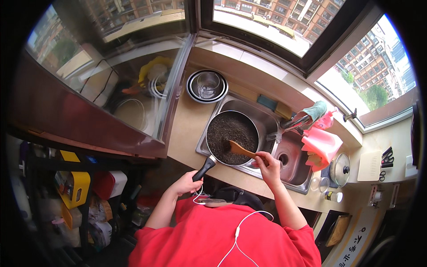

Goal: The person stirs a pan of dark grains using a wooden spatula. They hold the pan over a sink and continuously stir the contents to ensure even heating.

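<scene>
My left hand (187, 183) grips the black handle of a frying pan (208, 133), which is held over the left basin of a steel double sink (267, 120). Dark brown, crumbly material (238, 130) fills the pan; what it is I cannot tell. In my right hand (268, 167) is a wooden spatula (241, 150), its blade resting in the material near the pan's lower middle. A white earphone cable hangs over my red shirt, and a phone lies at my waist.
Nested bowls (207, 100) with a glass bowl stand left of the sink. A faucet (293, 123) and a pink container (322, 145) are at the right. A glass lid (340, 169) leans beyond the right basin. An open window pane (176, 96) juts over the counter at left.
</scene>
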Motion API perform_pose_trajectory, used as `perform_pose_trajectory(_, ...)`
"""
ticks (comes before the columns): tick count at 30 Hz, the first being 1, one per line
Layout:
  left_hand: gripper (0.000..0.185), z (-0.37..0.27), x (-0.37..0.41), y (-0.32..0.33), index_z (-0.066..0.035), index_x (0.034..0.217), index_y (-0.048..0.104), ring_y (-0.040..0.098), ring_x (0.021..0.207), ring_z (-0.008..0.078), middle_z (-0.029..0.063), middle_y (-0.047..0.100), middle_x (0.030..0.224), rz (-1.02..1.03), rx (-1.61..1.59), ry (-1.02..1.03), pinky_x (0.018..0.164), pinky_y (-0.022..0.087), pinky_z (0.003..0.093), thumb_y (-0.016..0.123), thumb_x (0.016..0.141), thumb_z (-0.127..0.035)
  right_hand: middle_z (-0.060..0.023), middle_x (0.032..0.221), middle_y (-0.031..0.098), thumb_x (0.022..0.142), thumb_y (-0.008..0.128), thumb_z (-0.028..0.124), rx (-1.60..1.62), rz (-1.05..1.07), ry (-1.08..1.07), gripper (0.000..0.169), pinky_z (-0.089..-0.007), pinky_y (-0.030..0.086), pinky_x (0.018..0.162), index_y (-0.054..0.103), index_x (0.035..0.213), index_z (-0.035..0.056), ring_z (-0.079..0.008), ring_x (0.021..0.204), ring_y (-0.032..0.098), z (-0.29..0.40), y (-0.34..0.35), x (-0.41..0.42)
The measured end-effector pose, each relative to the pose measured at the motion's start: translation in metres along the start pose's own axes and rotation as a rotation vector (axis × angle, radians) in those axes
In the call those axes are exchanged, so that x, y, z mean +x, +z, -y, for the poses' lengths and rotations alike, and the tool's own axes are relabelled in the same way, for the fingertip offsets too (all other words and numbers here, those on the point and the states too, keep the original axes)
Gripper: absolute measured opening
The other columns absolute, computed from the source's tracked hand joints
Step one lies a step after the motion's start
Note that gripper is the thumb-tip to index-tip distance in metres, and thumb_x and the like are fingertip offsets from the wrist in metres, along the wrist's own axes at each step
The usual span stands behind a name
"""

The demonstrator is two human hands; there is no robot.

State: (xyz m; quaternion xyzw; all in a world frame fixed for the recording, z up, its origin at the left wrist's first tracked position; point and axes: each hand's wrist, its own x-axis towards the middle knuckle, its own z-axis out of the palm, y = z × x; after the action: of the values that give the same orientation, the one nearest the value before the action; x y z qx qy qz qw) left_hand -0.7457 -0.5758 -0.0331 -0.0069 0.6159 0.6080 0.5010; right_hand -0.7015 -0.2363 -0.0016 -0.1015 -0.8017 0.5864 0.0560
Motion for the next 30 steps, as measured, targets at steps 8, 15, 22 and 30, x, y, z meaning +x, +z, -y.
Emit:
perform_pose_trajectory(8,0.009,0.032,0.027,-0.005,-0.006,0.093,0.054,0.044,0.045,0.0044,0.0013,0.056,0.065,0.018,0.0,-0.067,0.042,0.033,0.0207,0.062,0.09,-0.007,-0.0159,0.091,0.07,0.084,0.071,0.004,-0.24,0.098,-0.208,0.019,-0.0363,0.054,0.075,0.067,0.103,0.0023,-0.0314,0.085,0.07,-0.044,0.027,-0.002)
perform_pose_trajectory(15,0.009,0.045,0.032,0.004,-0.006,0.094,0.054,0.043,0.046,0.0035,0.0015,0.055,0.067,0.034,0.021,-0.09,0.043,0.033,0.0194,0.062,0.09,-0.007,-0.0079,0.084,0.071,0.093,0.065,0.001,0.033,-0.152,0.101,0.015,-0.0253,0.056,0.071,0.066,0.107,-0.0012,-0.0121,0.079,0.07,-0.099,0.003,0.01)
perform_pose_trajectory(22,0.009,0.07,0.038,0.002,-0.006,0.094,0.054,0.043,0.046,0.0038,0.0014,0.055,0.067,0.05,-0.014,-0.118,0.042,0.033,0.0197,0.063,0.091,-0.008,-0.0103,0.091,0.07,0.098,0.059,0.004,0.228,-0.311,0.257,0.017,-0.0258,0.06,0.069,0.062,0.112,-0.0043,-0.0161,0.08,0.072,-0.125,-0.033,-0.014)
perform_pose_trajectory(30,0.013,0.094,0.049,0.0,-0.006,0.098,0.054,0.05,0.048,0.009,0.0023,0.058,0.067,-0.004,0.134,-0.114,0.045,0.042,0.0254,0.064,0.09,-0.01,-0.0123,0.096,0.069,0.1,0.058,0.007,0.366,-0.331,0.361,0.019,-0.0263,0.061,0.069,0.06,0.115,-0.0039,-0.0196,0.081,0.072,-0.165,-0.026,0.008)
